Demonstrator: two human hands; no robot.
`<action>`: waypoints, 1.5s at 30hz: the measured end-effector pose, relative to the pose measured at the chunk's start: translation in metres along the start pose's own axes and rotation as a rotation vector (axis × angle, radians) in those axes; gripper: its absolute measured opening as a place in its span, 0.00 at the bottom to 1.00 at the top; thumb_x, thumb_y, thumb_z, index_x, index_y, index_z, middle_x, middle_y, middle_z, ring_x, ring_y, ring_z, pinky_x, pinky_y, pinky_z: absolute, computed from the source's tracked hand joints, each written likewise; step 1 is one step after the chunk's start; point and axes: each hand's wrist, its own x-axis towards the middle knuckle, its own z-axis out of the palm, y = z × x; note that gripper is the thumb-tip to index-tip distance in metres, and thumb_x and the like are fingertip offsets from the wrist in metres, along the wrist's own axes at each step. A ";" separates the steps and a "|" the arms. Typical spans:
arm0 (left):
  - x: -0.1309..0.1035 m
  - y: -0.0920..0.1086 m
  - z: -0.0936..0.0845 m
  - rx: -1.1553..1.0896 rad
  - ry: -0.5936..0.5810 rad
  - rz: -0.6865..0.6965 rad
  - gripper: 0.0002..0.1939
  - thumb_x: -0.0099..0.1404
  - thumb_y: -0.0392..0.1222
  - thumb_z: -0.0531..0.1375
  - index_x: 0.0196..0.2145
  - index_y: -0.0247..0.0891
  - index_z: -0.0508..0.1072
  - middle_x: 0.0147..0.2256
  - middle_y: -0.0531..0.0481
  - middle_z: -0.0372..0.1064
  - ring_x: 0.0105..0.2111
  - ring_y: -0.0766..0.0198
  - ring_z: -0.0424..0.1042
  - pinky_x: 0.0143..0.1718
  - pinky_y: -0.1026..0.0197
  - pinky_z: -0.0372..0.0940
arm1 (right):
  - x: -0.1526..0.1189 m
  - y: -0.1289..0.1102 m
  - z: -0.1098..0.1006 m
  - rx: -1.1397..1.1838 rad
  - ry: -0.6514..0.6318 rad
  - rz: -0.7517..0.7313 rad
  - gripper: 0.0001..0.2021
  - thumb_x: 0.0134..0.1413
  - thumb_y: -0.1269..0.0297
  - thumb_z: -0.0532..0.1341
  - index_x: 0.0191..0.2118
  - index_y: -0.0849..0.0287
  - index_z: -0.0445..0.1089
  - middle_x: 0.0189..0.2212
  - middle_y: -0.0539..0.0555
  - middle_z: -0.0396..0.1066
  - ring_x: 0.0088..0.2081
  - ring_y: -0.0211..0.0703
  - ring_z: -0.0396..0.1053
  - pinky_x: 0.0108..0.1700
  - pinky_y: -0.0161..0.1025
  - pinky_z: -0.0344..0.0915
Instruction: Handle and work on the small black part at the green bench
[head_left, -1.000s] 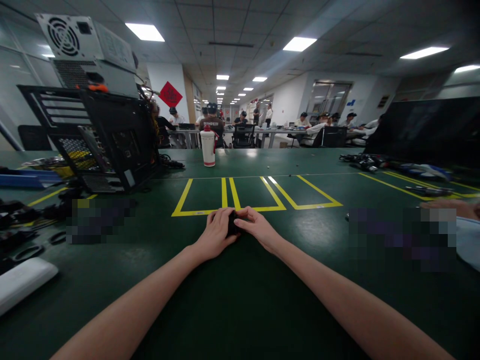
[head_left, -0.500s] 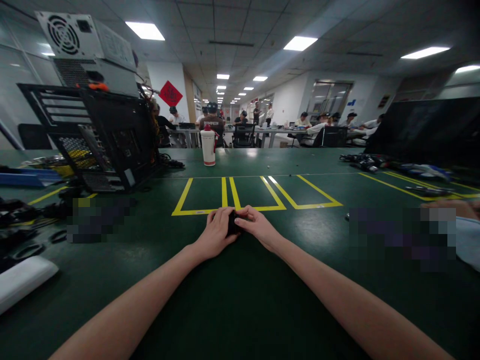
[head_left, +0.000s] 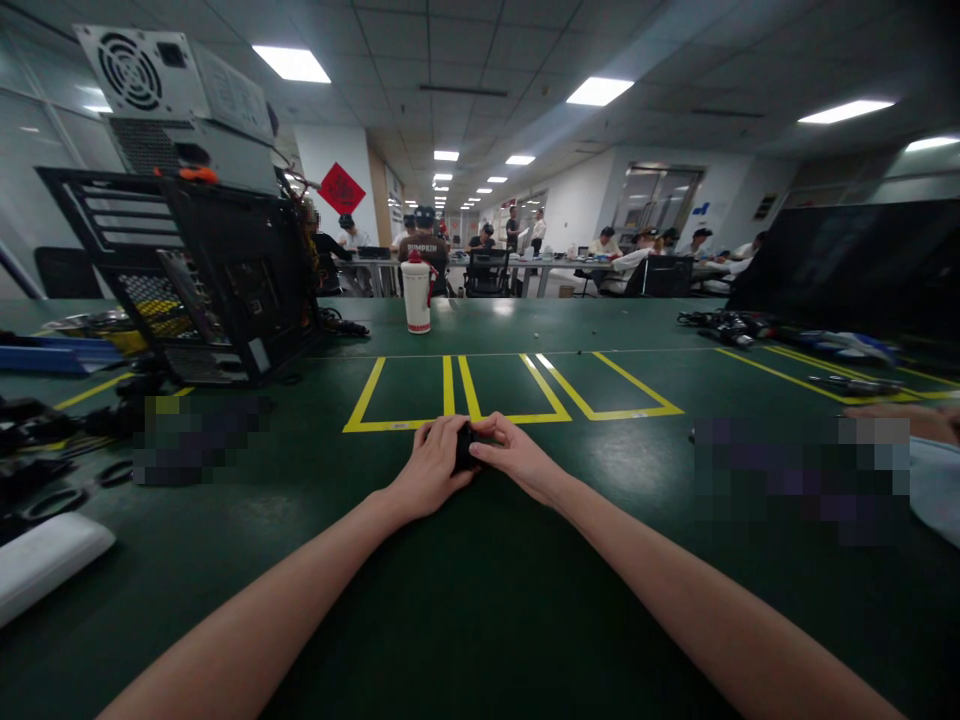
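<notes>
A small black object (head_left: pixel 466 450) is between my two hands, just in front of the yellow tape outlines (head_left: pixel 517 417) on the green table (head_left: pixel 480 600). My left hand (head_left: pixel 435 465) wraps round its left side, with the thumb at its lower edge. My right hand (head_left: pixel 511 452) grips it from the right with thumb and fingers. Most of the object is hidden by the fingers, and I cannot make out what it is.
An open black computer case (head_left: pixel 202 275) stands at the left, with a power supply (head_left: pixel 172 80) above it. A white bottle (head_left: pixel 417 292) stands farther back. Cables lie on both sides. A person's hand (head_left: pixel 911 420) rests at the right edge.
The fingers of my right hand have shifted slightly on the black object, and a little more of its front shows. My left hand stays in place.
</notes>
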 end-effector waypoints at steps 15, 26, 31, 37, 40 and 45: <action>0.000 -0.004 0.005 0.002 0.031 0.002 0.28 0.54 0.38 0.56 0.50 0.38 0.48 0.49 0.43 0.52 0.51 0.54 0.52 0.51 0.49 0.48 | -0.001 0.001 -0.001 0.026 -0.033 -0.019 0.18 0.37 0.67 0.64 0.38 0.54 0.61 0.39 0.50 0.63 0.44 0.40 0.62 0.48 0.44 0.57; 0.001 -0.001 0.001 -0.008 -0.001 -0.010 0.27 0.56 0.38 0.55 0.50 0.39 0.48 0.49 0.43 0.52 0.51 0.54 0.52 0.51 0.48 0.48 | 0.000 0.001 -0.003 0.042 -0.024 -0.013 0.18 0.37 0.66 0.64 0.39 0.56 0.63 0.40 0.52 0.63 0.45 0.41 0.61 0.49 0.44 0.57; 0.001 0.000 -0.001 -0.029 -0.018 -0.024 0.28 0.56 0.39 0.55 0.51 0.39 0.47 0.49 0.43 0.51 0.51 0.55 0.52 0.51 0.48 0.48 | -0.002 -0.001 0.000 0.025 0.001 -0.020 0.16 0.39 0.64 0.63 0.37 0.55 0.63 0.39 0.51 0.63 0.43 0.40 0.62 0.48 0.44 0.57; 0.001 -0.001 0.003 -0.022 0.009 -0.011 0.28 0.56 0.39 0.56 0.51 0.39 0.47 0.50 0.43 0.52 0.52 0.54 0.52 0.52 0.48 0.47 | 0.002 0.006 0.000 -0.061 0.119 -0.017 0.17 0.41 0.60 0.61 0.40 0.56 0.63 0.40 0.52 0.64 0.44 0.42 0.61 0.48 0.45 0.57; 0.001 -0.002 0.004 -0.015 0.020 -0.009 0.28 0.55 0.39 0.56 0.51 0.39 0.48 0.49 0.43 0.52 0.52 0.54 0.52 0.52 0.48 0.47 | 0.005 0.007 -0.001 -0.028 0.081 0.011 0.18 0.41 0.61 0.61 0.41 0.58 0.63 0.40 0.54 0.64 0.44 0.42 0.62 0.49 0.45 0.56; 0.000 0.000 0.001 -0.017 -0.005 -0.021 0.27 0.56 0.38 0.56 0.51 0.38 0.48 0.49 0.43 0.52 0.52 0.55 0.52 0.52 0.48 0.47 | 0.002 0.002 0.000 0.098 -0.037 -0.026 0.17 0.38 0.69 0.63 0.38 0.57 0.61 0.39 0.51 0.64 0.44 0.40 0.62 0.50 0.44 0.56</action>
